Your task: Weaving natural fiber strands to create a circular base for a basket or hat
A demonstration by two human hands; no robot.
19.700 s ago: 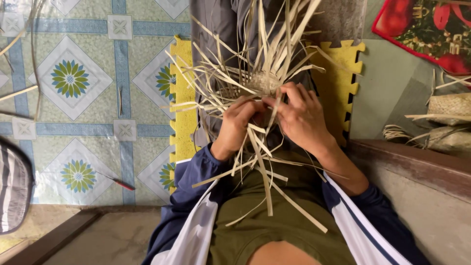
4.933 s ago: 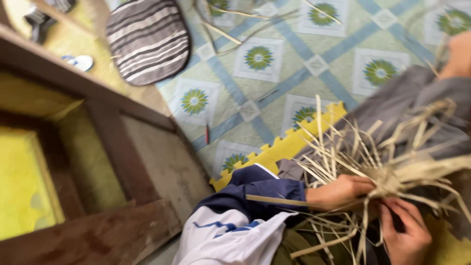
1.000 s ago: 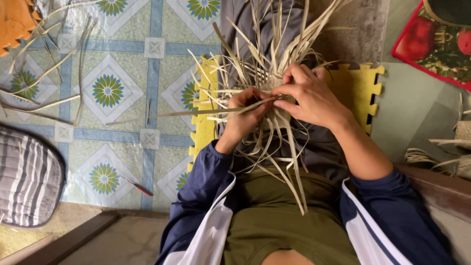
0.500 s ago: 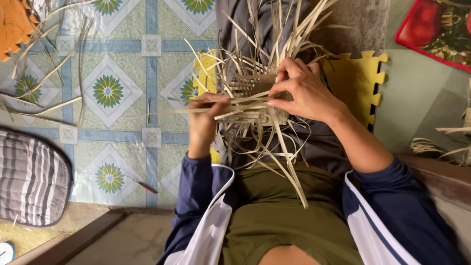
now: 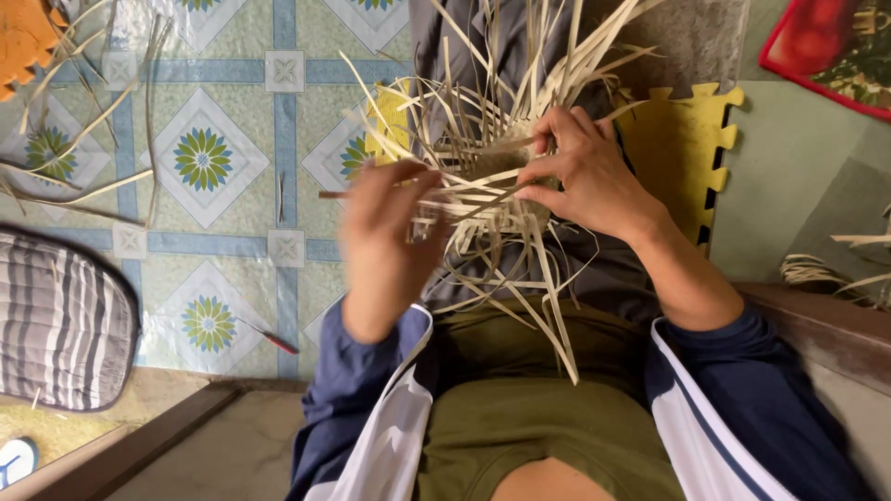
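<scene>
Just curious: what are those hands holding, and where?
Right hand pinches the woven straw piece at its middle; blurred left hand grips one strip.

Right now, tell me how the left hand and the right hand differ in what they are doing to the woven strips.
The left hand is blurred with motion; the right hand is sharp and steady. The left hand sits at the near left edge of the woven strips, by a thin strip sticking out sideways; the right hand pinches strips at the dense middle. The left hand lies lower in view, the right higher. Both are bare and wear dark blue sleeves with white panels.
</scene>
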